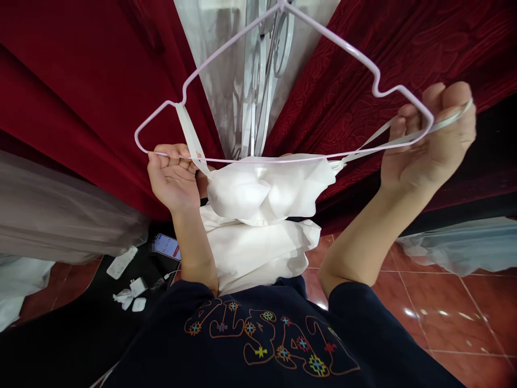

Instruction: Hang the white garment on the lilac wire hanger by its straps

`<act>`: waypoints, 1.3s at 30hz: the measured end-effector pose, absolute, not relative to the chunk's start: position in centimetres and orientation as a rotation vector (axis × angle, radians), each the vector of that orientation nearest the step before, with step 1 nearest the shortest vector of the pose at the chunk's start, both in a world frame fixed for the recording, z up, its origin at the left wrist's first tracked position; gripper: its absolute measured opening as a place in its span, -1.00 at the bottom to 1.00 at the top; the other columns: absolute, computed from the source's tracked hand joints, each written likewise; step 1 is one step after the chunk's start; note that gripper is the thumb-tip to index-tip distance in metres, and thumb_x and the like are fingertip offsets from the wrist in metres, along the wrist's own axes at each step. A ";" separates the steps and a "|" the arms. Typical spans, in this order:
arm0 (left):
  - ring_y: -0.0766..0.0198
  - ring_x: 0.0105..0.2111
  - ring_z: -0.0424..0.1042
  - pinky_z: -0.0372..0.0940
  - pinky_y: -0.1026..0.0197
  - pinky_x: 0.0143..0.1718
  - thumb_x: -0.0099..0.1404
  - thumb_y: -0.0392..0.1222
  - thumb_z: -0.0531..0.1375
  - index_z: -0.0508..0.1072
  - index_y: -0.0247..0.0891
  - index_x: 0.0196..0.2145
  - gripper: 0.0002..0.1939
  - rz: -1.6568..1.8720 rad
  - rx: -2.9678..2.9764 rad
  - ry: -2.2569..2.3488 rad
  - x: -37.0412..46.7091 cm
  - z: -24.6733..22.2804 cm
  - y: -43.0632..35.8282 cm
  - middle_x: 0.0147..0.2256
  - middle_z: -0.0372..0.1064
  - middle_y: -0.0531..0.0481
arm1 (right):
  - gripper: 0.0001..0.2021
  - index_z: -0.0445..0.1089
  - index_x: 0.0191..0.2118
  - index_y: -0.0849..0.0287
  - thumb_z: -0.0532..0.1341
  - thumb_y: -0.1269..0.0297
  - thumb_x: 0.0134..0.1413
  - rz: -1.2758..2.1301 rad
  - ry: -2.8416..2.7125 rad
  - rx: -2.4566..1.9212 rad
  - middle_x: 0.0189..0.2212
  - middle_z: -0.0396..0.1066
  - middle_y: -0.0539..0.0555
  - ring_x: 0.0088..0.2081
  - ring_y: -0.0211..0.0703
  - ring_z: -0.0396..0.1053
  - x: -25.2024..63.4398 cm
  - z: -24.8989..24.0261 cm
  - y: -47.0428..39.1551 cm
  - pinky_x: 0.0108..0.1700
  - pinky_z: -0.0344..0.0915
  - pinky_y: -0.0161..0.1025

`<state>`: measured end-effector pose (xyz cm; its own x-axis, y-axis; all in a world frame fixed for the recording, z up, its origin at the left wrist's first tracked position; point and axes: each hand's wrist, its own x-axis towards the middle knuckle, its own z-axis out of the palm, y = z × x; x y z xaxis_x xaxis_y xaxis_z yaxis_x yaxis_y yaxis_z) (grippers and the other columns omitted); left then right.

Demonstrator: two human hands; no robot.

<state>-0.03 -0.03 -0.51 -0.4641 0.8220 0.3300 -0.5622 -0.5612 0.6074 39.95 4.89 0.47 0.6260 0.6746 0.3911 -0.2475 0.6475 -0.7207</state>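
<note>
A pale lilac clothes hanger [355, 51] spans the view in front of me. White strappy clothing, perhaps a camisole or dress [258, 188], hangs below its lower bar. One strap [187, 126] loops over the hanger's left arm, at the notch. My left hand [173, 180] is closed on the lower bar near its left end, fingers curled beside that strap. At the hanger's right end, my right hand [428, 143] is closed on the other strap [452, 117], pulling it outward past the hanger's tip. The garment's lower part falls in folds toward my body.
Dark red curtains [89, 70] hang ahead on both sides, with sheer white fabric [214, 54] and white metalwork [260, 81] between them. On a black surface [84, 334] at lower left lie a lit phone [167, 246], a charger [138, 286] and small white items. Red tiles [448, 307] cover the floor.
</note>
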 end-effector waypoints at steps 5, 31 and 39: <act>0.24 -0.49 0.49 0.40 0.22 -0.48 0.66 0.02 0.02 0.47 -0.24 -0.40 -0.50 2.056 0.782 0.505 -0.5 -0.9 0.3 -0.43 0.46 -0.09 | -0.62 0.73 -0.26 0.19 0.40 -0.02 -0.07 0.694 -0.826 -0.511 -0.25 0.73 0.05 -0.31 -0.16 0.74 40.6 0.0 4.2 -0.28 0.65 -0.31; 0.25 -0.37 0.49 0.37 0.27 -0.40 0.54 0.50 0.11 0.39 -0.19 -0.34 -0.33 2.021 0.893 0.638 0.4 -1.3 -0.3 -0.33 0.38 -0.03 | -0.71 0.58 0.15 -0.07 0.29 0.20 0.39 0.187 -1.768 -0.818 0.07 0.65 0.03 0.11 0.01 0.59 25.2 2.3 -3.5 0.18 0.47 0.12; 0.16 -0.20 0.65 0.38 0.32 -0.42 0.51 0.35 0.28 0.62 -0.18 -0.14 -0.50 1.804 0.996 0.848 -1.4 -2.0 -0.7 -0.17 0.62 -0.13 | -0.78 0.63 0.03 -0.06 0.25 0.20 0.42 0.132 -1.726 -1.000 -0.03 0.70 -0.02 0.03 -0.04 0.58 21.4 -2.4 -1.8 0.19 0.33 0.07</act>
<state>-1.35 -0.66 -1.98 -0.2895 0.9147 0.2819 -0.3669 -0.3780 0.8500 21.39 -1.80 -2.45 -0.0611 0.6710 0.7389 0.5511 0.6399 -0.5355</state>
